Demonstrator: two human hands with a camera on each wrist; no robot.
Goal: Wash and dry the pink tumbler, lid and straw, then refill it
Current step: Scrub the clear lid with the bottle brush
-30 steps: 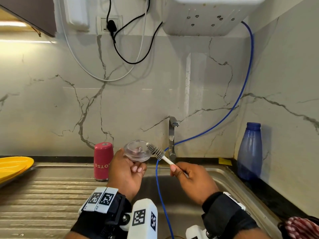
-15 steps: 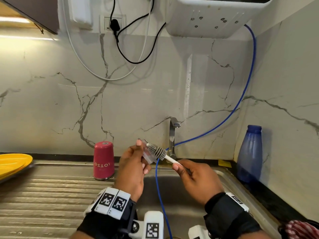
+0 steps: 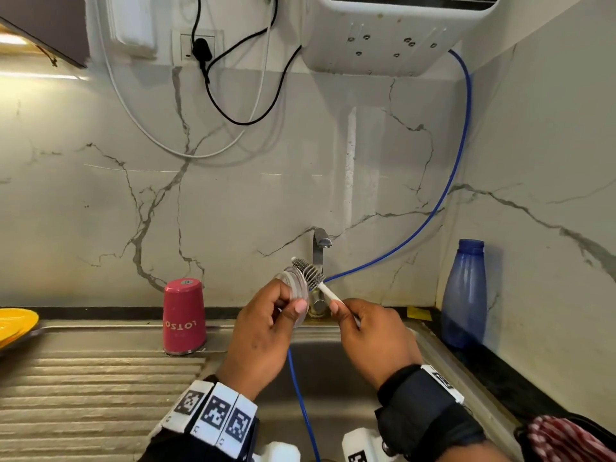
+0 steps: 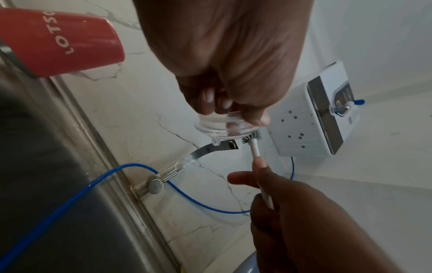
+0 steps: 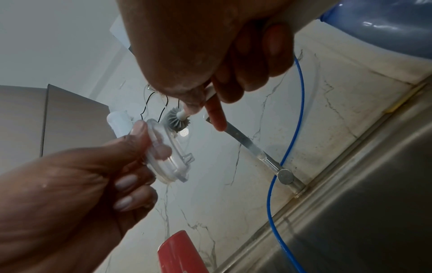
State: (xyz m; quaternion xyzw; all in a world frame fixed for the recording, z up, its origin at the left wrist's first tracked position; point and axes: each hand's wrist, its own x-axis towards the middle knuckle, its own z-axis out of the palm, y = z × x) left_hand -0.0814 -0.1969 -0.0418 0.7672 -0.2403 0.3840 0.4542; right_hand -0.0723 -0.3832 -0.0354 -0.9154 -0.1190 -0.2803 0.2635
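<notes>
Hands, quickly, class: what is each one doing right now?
Left hand: holds the clear lid.
Right hand: holds the brush by its white handle.

Clear lid (image 3: 295, 290) on edge; pink tumbler (image 3: 184, 316) upside down

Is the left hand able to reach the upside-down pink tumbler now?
Probably not yet: the left hand grips the clear plastic lid. The pink tumbler stands close beside it, nothing between.
</notes>
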